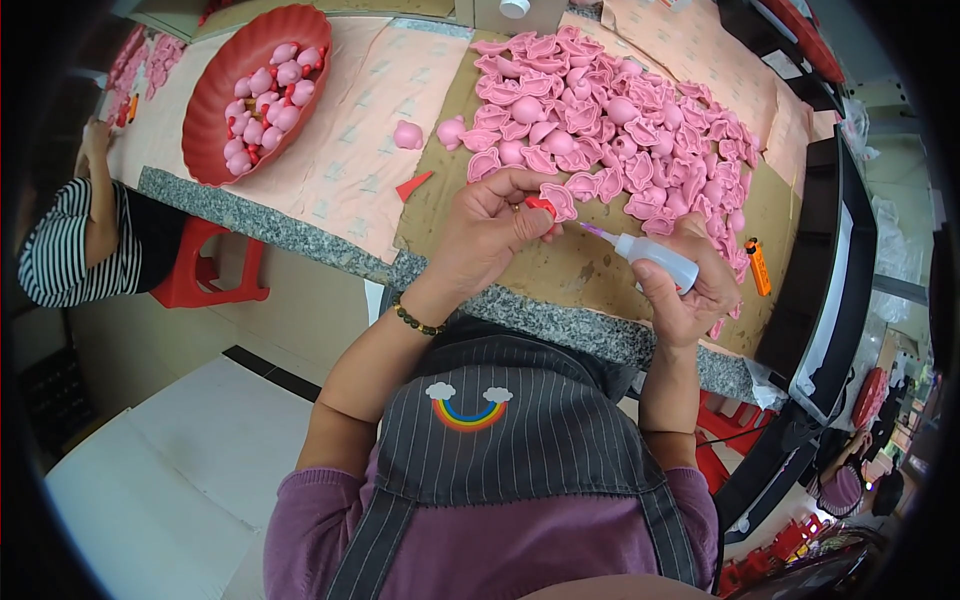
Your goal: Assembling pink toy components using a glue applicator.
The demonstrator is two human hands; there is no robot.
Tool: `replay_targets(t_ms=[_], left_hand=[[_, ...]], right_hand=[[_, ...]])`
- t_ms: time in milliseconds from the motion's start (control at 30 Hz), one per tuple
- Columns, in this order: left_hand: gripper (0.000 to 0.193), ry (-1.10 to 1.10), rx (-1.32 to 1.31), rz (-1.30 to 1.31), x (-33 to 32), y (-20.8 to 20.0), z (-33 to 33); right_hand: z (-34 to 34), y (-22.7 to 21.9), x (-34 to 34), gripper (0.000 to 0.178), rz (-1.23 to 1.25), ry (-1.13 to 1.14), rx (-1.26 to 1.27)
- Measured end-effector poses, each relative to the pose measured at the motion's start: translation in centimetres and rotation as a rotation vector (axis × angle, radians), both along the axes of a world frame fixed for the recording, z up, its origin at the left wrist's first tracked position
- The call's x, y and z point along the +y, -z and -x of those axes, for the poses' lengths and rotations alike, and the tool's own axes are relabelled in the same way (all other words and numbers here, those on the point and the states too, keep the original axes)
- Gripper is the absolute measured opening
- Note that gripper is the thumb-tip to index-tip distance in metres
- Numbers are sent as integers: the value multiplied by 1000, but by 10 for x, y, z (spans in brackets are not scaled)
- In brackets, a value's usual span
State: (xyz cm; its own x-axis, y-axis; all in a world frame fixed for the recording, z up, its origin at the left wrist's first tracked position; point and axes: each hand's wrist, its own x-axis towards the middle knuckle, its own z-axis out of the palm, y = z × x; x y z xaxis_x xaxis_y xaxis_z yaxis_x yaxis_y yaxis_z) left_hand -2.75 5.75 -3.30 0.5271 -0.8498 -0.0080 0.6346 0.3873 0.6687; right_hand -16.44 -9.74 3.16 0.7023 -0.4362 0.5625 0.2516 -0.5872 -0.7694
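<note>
Between the thumb and fingers of my left hand [488, 228] are a small red piece [541, 207] and a pink moulded shell [559, 203], held together over the table. My right hand [692, 290] is wrapped round a translucent squeeze bottle [662, 263]. Its thin purplish nozzle points at the pink shell, close to it; whether the tip touches, I cannot tell. Beyond both hands spreads a big heap of pink moulded shells [610, 120], some hollow side up. A red pointed piece [413, 185] lies left of my left hand, and two pink rounded pieces [408, 135] sit farther back.
A scalloped red basket [205, 140] with pink-and-red pieces stands at the far left. An orange cutter [758, 266] lies right of my right hand. The granite table edge [560, 317] runs before me. At left, another person's striped sleeve [70, 235] shows beside a red stool [210, 275].
</note>
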Motion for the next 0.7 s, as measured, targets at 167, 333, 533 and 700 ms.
replay_targets(t_ms=[167, 333, 533, 700], left_hand=[[33, -4, 1, -16, -1, 0, 1], [34, -11, 6, -12, -1, 1, 1], [34, -7, -13, -27, -1, -1, 1], [34, -1, -20, -23, -1, 0, 0]], right_hand=[[-1, -3, 3, 21, 13, -10, 65], [0, -2, 5, 21, 26, -2, 87], [-1, -4, 4, 21, 44, -5, 92], [-1, -3, 4, 21, 31, 9, 89]])
